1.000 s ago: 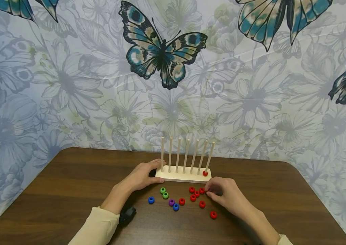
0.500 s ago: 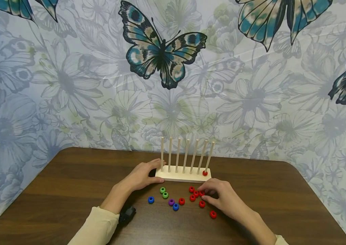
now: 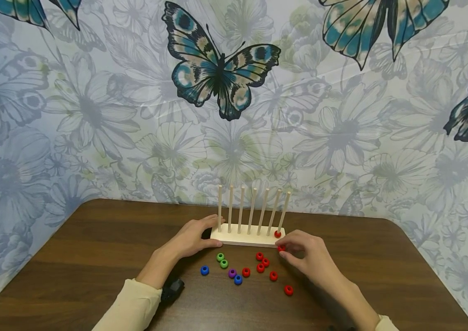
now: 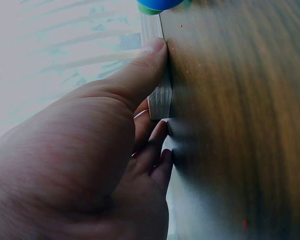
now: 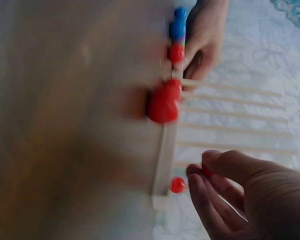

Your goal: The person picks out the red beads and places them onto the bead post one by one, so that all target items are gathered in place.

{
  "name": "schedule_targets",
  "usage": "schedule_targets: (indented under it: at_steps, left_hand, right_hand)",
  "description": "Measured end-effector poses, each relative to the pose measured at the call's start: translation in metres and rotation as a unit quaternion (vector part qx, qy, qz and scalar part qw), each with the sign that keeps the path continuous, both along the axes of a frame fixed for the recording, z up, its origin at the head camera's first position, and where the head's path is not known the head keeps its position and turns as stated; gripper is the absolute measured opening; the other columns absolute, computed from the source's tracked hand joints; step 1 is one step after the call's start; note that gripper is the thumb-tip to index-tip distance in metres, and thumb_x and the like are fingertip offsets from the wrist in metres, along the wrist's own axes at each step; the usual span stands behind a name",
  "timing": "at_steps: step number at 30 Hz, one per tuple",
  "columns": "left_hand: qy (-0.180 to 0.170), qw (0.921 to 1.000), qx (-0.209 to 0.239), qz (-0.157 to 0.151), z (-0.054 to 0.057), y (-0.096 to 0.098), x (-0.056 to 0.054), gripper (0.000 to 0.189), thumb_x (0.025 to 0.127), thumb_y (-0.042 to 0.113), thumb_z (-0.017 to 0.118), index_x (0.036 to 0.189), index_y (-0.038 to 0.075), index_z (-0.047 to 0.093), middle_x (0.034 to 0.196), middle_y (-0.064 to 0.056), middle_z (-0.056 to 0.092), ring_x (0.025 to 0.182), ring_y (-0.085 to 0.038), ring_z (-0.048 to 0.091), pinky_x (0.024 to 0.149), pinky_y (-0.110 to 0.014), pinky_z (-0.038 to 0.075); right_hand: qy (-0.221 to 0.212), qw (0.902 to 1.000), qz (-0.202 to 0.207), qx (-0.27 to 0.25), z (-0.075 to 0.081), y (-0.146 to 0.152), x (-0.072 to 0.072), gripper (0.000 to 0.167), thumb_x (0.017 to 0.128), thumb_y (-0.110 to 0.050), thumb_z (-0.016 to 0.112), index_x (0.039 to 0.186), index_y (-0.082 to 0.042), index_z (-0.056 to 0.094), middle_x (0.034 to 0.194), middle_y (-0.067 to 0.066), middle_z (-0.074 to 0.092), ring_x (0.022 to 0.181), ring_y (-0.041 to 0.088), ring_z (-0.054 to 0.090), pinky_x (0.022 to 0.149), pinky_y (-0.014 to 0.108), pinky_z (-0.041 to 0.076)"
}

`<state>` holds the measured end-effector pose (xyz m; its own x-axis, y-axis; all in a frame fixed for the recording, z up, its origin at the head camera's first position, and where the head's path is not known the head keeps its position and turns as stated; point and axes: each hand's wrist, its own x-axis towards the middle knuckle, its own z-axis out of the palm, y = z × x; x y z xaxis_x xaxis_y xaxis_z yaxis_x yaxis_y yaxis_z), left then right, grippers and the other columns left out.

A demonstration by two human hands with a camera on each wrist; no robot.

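Observation:
A pale wooden peg stand [image 3: 242, 237] with several upright pegs stands toward the back of the table. My left hand [image 3: 190, 239] grips its left end, thumb along the front edge and fingers behind. One red bead [image 3: 277, 234] sits at the foot of the rightmost peg. Close to the stand's right front corner, my right hand [image 3: 310, 255] pinches another red bead [image 5: 206, 167] between thumb and fingertips; the fingers partly hide it. In front of the stand lie loose red beads [image 3: 260, 267], two green beads [image 3: 224, 264], two blue beads [image 3: 204, 270] and a purple bead [image 3: 232, 273].
The brown wooden table [image 3: 93, 266] has rounded far corners. Behind it hangs a patterned cloth [image 3: 341, 115] with butterflies and flowers. A black device [image 3: 172, 291] is at the left wrist. Two red beads lie nearest the right forearm.
My right hand reached into the red beads, took one and has lifted it back toward the stand's right front corner. The left hand has stayed on the stand.

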<state>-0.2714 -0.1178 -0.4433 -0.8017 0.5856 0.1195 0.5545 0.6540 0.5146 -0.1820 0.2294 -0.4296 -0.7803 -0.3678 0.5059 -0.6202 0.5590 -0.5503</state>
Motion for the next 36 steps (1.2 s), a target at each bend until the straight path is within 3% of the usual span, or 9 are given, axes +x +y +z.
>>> schedule_targets:
  at_steps: [6, 10, 17, 22, 27, 36]
  left_hand:
    - [-0.007, 0.9999, -0.007, 0.012, 0.003, -0.002, 0.0, 0.063, 0.097, 0.036, 0.078, 0.152, 0.012, 0.058, 0.162, -0.021, 0.046, 0.139, -0.047, 0.054, 0.113, -0.062, 0.045]
    - [0.0, 0.9999, -0.011, 0.013, 0.003, -0.004, 0.0, 0.064, 0.096, 0.038, 0.078, 0.151, 0.011, 0.059, 0.162, -0.021, 0.047, 0.137, -0.048, 0.056, 0.112, -0.062, 0.046]
    - [0.014, 0.9998, -0.009, 0.006, -0.001, -0.004, -0.001, 0.062, 0.096, 0.035, 0.079, 0.15, 0.01, 0.06, 0.161, -0.016, 0.05, 0.133, -0.045, 0.06, 0.109, -0.061, 0.049]
    - [0.007, 0.9999, -0.009, 0.004, -0.001, 0.0, 0.0, 0.063, 0.096, 0.035, 0.079, 0.151, 0.012, 0.059, 0.162, -0.017, 0.048, 0.134, -0.046, 0.059, 0.11, -0.062, 0.048]
    - [-0.001, 0.9999, -0.009, 0.01, -0.001, 0.002, -0.001, 0.064, 0.096, 0.037, 0.078, 0.152, 0.013, 0.058, 0.163, -0.018, 0.047, 0.137, -0.047, 0.056, 0.112, -0.061, 0.046]
    - [0.009, 0.9999, -0.004, -0.001, -0.001, 0.003, 0.0, 0.062, 0.096, 0.035, 0.078, 0.151, 0.012, 0.059, 0.163, -0.016, 0.047, 0.134, -0.045, 0.06, 0.109, -0.061, 0.049]
  right_hand:
    - [0.046, 0.9984, -0.027, -0.021, 0.019, 0.007, -0.008, 0.032, 0.081, 0.009, 0.085, 0.106, -0.011, 0.08, 0.102, 0.0, 0.076, 0.082, 0.009, 0.075, 0.075, 0.026, 0.064]
    - [0.065, 0.995, -0.069, -0.031, 0.037, 0.008, -0.014, 0.03, 0.084, 0.004, 0.086, 0.109, -0.011, 0.08, 0.102, -0.001, 0.078, 0.087, 0.012, 0.077, 0.076, 0.029, 0.064]
    - [0.095, 0.9796, -0.136, -0.114, 0.071, -0.003, -0.023, 0.024, 0.089, -0.005, 0.085, 0.111, -0.013, 0.081, 0.104, 0.001, 0.081, 0.091, 0.017, 0.078, 0.076, 0.015, 0.06]
    - [0.119, 0.9718, -0.137, -0.151, 0.087, -0.014, -0.029, 0.022, 0.09, -0.004, 0.084, 0.111, -0.009, 0.081, 0.105, 0.003, 0.081, 0.092, 0.019, 0.078, 0.08, 0.018, 0.06]
    - [0.142, 0.9724, -0.128, -0.134, 0.091, -0.018, -0.033, 0.022, 0.088, 0.002, 0.083, 0.108, -0.007, 0.082, 0.102, 0.004, 0.081, 0.087, 0.022, 0.078, 0.081, 0.025, 0.062]
    - [0.126, 0.9749, -0.141, -0.118, 0.084, -0.017, -0.036, 0.022, 0.088, 0.002, 0.083, 0.109, -0.005, 0.082, 0.102, 0.005, 0.081, 0.088, 0.023, 0.078, 0.077, 0.024, 0.062]
